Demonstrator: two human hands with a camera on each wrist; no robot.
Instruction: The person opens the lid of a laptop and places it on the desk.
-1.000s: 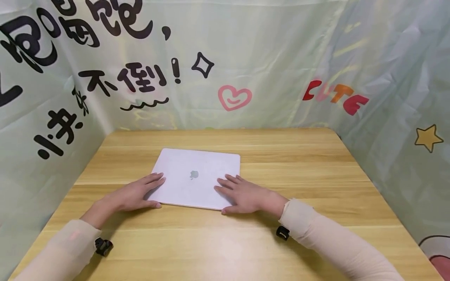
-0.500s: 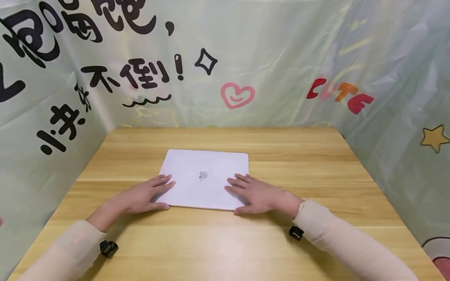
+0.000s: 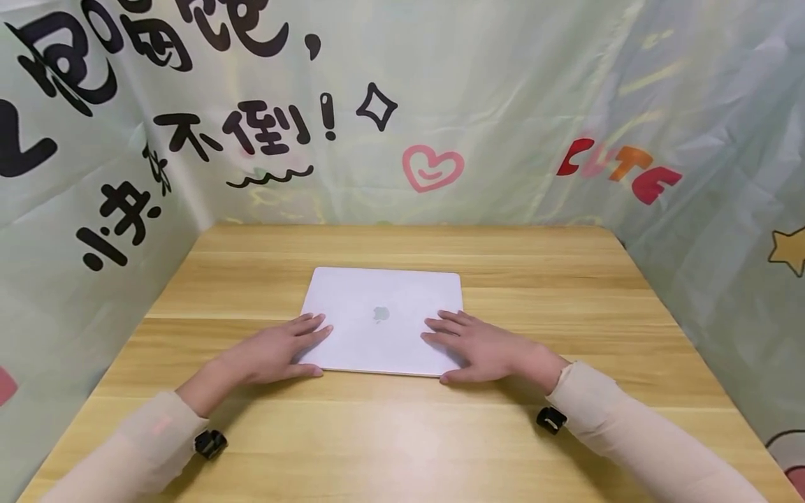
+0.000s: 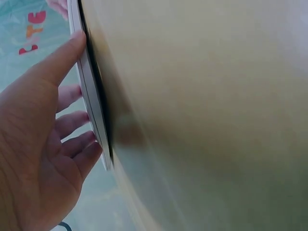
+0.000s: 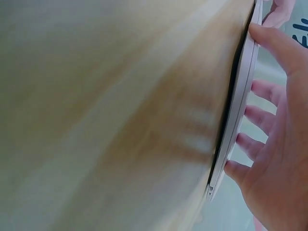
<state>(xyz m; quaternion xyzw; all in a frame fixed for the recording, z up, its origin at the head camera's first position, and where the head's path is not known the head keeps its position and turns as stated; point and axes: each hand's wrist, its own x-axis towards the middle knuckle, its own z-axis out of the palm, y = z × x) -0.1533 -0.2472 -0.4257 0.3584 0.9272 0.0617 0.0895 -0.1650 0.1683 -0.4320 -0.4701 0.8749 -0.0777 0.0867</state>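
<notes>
A closed silver laptop with an apple logo lies flat on the wooden table, its lid facing up. My left hand rests on the laptop's left side, fingers spread on the lid and thumb at the front edge. Mirroring it, my right hand touches the right side, with fingers on the lid and thumb by the front right corner. Both wrist views show fingertips against the lid and the laptop's thin edge. The fingers look extended, not wrapped around it.
The wooden table spreads around the laptop. A pale green printed cloth hangs behind it and along both sides. Small black wrist cameras sit below the sleeves.
The laptop has slid a little to the right across the table, both hands moving along with it. The head view has also shifted slightly. Finger positions on the laptop look the same.
</notes>
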